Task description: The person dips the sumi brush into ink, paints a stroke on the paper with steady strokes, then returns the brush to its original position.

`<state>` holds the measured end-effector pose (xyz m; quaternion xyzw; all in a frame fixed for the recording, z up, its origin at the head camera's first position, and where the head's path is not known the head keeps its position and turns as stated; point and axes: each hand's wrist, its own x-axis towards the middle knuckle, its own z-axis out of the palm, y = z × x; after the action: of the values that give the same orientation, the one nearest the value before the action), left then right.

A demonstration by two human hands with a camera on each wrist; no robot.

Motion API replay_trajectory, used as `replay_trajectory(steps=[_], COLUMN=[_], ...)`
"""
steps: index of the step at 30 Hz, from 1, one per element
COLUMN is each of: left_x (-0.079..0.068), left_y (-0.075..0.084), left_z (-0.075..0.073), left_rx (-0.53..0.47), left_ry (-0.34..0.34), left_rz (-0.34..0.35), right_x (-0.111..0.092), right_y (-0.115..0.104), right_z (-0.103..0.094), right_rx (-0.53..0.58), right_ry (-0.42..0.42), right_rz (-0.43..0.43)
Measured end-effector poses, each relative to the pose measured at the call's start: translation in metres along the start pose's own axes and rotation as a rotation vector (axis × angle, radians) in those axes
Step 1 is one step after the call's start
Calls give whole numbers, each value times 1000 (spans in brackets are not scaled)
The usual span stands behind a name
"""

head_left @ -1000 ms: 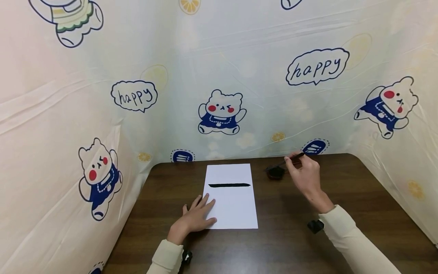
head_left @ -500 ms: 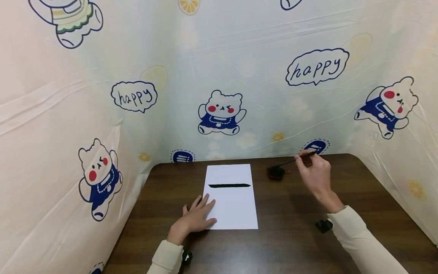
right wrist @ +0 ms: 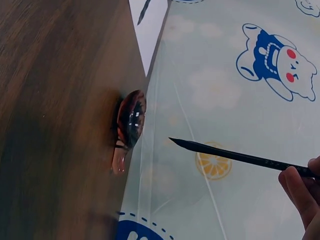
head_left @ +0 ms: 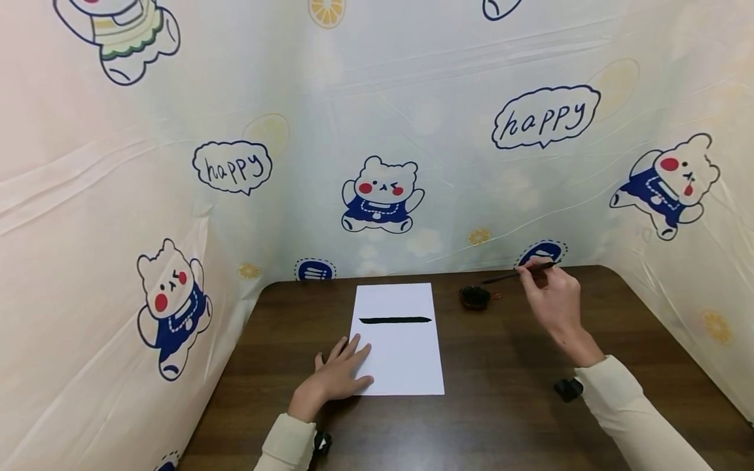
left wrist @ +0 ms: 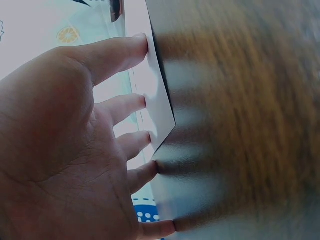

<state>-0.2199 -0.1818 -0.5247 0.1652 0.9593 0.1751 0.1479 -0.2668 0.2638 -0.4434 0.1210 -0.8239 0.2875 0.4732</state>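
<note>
A white sheet of paper point(head_left: 400, 363) lies on the dark wooden table, crossed by one thick black stroke point(head_left: 395, 320) in its upper half. Spread over the sheet's lower left edge, my left hand point(head_left: 336, 377) rests with straight fingers; in the left wrist view some fingertips touch paper and others the table. My right hand point(head_left: 554, 297) pinches a dark writing brush point(right wrist: 235, 156) above the table's back right. The brush's pointed black tip hangs in the air, apart from a small brown ink dish point(head_left: 474, 298) holding black ink, which sits right of the paper.
A patterned cloth point(head_left: 265, 85) with cartoon bears and "happy" bubbles hangs around the back and sides of the table point(head_left: 489, 425). Its back edge runs close behind the ink dish. Small black devices sit at both wrists.
My right hand has moved right with the brush, lifting its tip away from the ink dish. The left hand and the paper have stayed in place.
</note>
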Motion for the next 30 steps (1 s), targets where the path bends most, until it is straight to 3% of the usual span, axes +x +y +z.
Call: replay_trajectory(steps=[10, 30], left_x=[-1, -1], left_y=[1, 0], left_z=[0, 2], left_rx=[-3, 7], left_ry=[-3, 7], left_rz=[-4, 0], right_x=[-2, -5], right_y=[8, 14], right_z=[-1, 0], right_rx=[-27, -25], right_ry=[-23, -90], right_rz=[-1, -110])
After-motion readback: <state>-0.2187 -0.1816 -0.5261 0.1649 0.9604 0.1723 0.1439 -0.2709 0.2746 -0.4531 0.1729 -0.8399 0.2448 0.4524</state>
